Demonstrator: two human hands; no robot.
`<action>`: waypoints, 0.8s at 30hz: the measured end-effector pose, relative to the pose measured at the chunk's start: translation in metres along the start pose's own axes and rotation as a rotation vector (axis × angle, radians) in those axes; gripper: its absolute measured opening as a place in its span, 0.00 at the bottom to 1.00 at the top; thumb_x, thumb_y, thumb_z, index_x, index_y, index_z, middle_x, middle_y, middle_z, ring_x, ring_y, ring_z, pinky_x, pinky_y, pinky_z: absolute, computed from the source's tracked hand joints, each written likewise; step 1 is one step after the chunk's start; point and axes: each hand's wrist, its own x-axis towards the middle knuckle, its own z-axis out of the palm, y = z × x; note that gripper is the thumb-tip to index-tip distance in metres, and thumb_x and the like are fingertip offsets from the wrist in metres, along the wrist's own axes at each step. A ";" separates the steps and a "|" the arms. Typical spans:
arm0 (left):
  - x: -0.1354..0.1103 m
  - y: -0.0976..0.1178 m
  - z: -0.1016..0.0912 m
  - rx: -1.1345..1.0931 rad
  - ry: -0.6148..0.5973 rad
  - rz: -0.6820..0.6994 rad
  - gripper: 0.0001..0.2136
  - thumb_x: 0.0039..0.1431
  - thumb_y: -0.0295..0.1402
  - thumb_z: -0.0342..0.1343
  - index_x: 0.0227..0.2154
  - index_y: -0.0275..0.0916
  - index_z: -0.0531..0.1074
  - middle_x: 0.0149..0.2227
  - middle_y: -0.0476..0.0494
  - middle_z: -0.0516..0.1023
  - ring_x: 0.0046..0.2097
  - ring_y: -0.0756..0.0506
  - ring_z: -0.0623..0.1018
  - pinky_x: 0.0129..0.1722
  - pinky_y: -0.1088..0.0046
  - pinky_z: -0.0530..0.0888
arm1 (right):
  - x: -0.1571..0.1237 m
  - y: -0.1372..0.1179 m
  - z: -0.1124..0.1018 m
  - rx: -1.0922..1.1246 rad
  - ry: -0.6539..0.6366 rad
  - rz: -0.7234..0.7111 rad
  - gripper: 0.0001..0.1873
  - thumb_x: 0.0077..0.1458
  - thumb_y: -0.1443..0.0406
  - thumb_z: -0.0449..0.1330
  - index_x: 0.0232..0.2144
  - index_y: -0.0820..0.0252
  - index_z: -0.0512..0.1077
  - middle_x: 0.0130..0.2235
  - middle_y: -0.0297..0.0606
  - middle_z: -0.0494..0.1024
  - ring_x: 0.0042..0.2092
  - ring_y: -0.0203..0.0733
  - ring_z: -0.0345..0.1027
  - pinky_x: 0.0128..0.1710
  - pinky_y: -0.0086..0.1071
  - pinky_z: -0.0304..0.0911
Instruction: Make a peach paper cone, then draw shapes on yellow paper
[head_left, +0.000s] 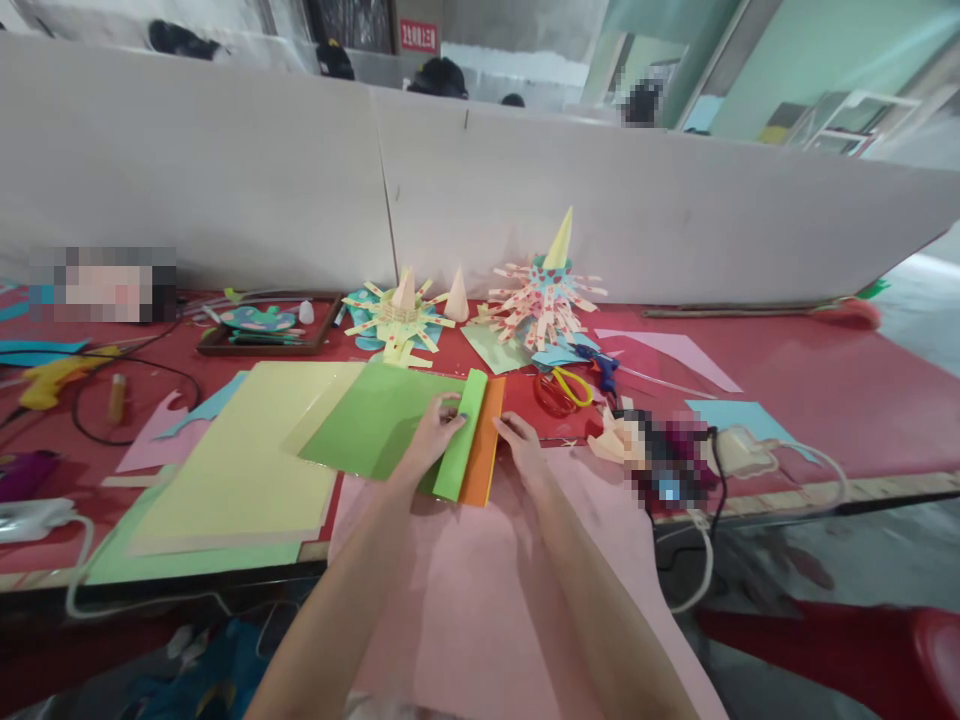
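Observation:
A green paper sheet [375,425] lies on the red table, its right edge rolled over into a fold [459,435]. Under it an orange sheet [486,450] shows along the right side. My left hand [431,435] pinches the rolled green edge, fingers closed on it. My right hand [517,445] rests on the orange sheet's right edge, fingers bent and pressing down. A large pink sheet [480,590] lies beneath my forearms and hangs over the table's front edge.
A stack of pale yellow and green sheets [240,470] lies at left. Paper crafts with cones [544,290] stand by the white partition [300,170]. Red-and-yellow scissors [559,390], a blue glue gun [600,365], a yellow glue gun [52,375], cables and a tray [262,335] surround them.

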 end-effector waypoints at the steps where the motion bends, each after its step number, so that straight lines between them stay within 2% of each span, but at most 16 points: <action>1: 0.000 0.001 0.000 0.029 -0.007 0.016 0.17 0.48 0.29 0.51 0.43 0.41 0.63 0.24 0.54 0.63 0.26 0.51 0.65 0.28 0.75 0.63 | 0.000 0.000 0.000 0.002 -0.006 0.007 0.14 0.47 0.52 0.56 0.24 0.56 0.63 0.21 0.28 0.65 0.22 0.34 0.59 0.21 0.28 0.54; 3: -0.001 0.002 -0.001 0.111 -0.038 0.044 0.18 0.49 0.29 0.48 0.45 0.43 0.64 0.25 0.53 0.65 0.26 0.51 0.65 0.29 0.75 0.63 | 0.001 0.000 0.000 -0.004 -0.014 0.014 0.15 0.47 0.52 0.56 0.24 0.56 0.64 0.21 0.28 0.65 0.23 0.34 0.59 0.21 0.28 0.55; 7: -0.004 0.002 -0.001 0.220 -0.085 0.046 0.09 0.52 0.33 0.46 0.33 0.41 0.71 0.27 0.51 0.70 0.26 0.50 0.67 0.29 0.74 0.63 | -0.001 -0.002 0.001 -0.040 -0.021 0.021 0.15 0.46 0.51 0.56 0.24 0.56 0.65 0.19 0.27 0.64 0.21 0.34 0.58 0.20 0.27 0.55; 13: -0.010 0.006 0.002 0.283 -0.080 0.055 0.10 0.49 0.42 0.52 0.27 0.40 0.65 0.25 0.53 0.67 0.26 0.51 0.64 0.28 0.74 0.61 | -0.003 -0.005 0.004 -0.095 -0.045 0.016 0.16 0.47 0.50 0.56 0.25 0.56 0.64 0.19 0.27 0.65 0.20 0.33 0.58 0.19 0.27 0.55; 17: -0.011 0.010 0.003 0.341 -0.122 0.073 0.12 0.47 0.43 0.54 0.25 0.40 0.63 0.24 0.54 0.65 0.26 0.50 0.63 0.28 0.75 0.60 | -0.004 -0.008 0.006 -0.130 -0.047 0.002 0.17 0.48 0.50 0.54 0.22 0.56 0.63 0.18 0.27 0.62 0.19 0.33 0.56 0.18 0.27 0.53; 24: -0.010 0.010 0.001 0.345 -0.186 0.090 0.12 0.46 0.43 0.54 0.24 0.40 0.62 0.25 0.53 0.65 0.29 0.49 0.65 0.30 0.74 0.60 | -0.004 -0.009 0.006 -0.171 -0.053 -0.043 0.16 0.49 0.51 0.53 0.23 0.56 0.63 0.21 0.29 0.63 0.23 0.34 0.57 0.22 0.26 0.56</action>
